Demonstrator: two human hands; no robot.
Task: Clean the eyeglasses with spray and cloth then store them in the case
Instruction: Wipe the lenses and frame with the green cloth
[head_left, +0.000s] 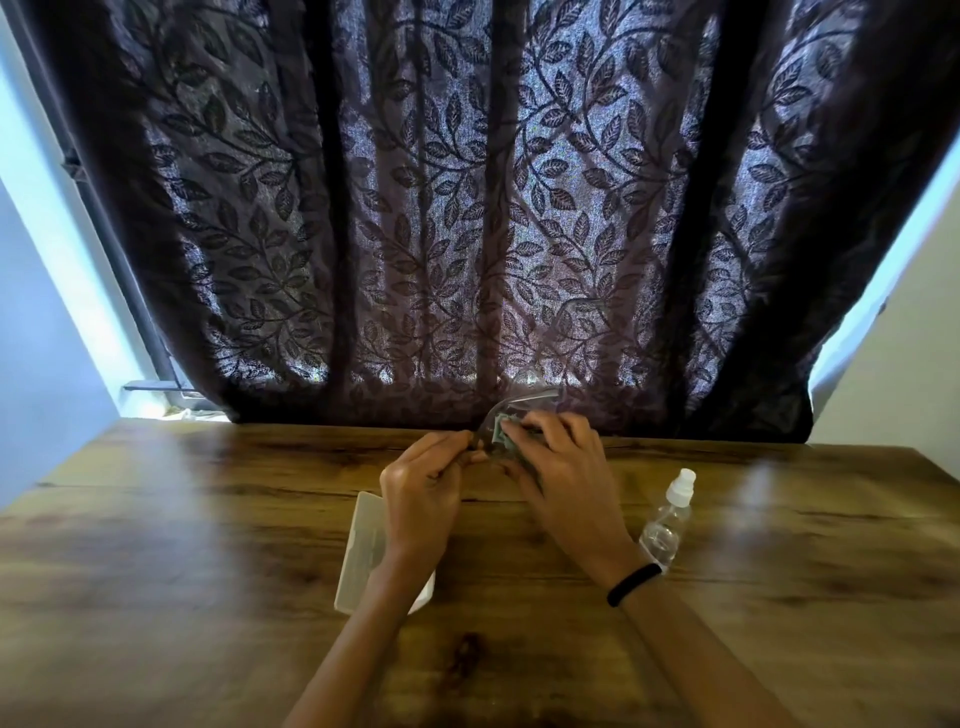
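Observation:
I hold the eyeglasses (524, 402) above the far middle of the wooden table (208, 545). My left hand (423, 486) pinches the frame at its left end. My right hand (558, 467) grips a small greenish cloth (503, 434) pressed against a lens, with the thin frame and one clear lens showing above my fingers. A pale translucent glasses case (363, 545) lies on the table under my left wrist, partly hidden by it. A clear spray bottle (670, 514) with a white cap stands just right of my right wrist.
A dark leaf-patterned curtain (467, 208) hangs right behind the table's far edge. Pale walls flank it on both sides. A black band circles my right wrist (634, 583).

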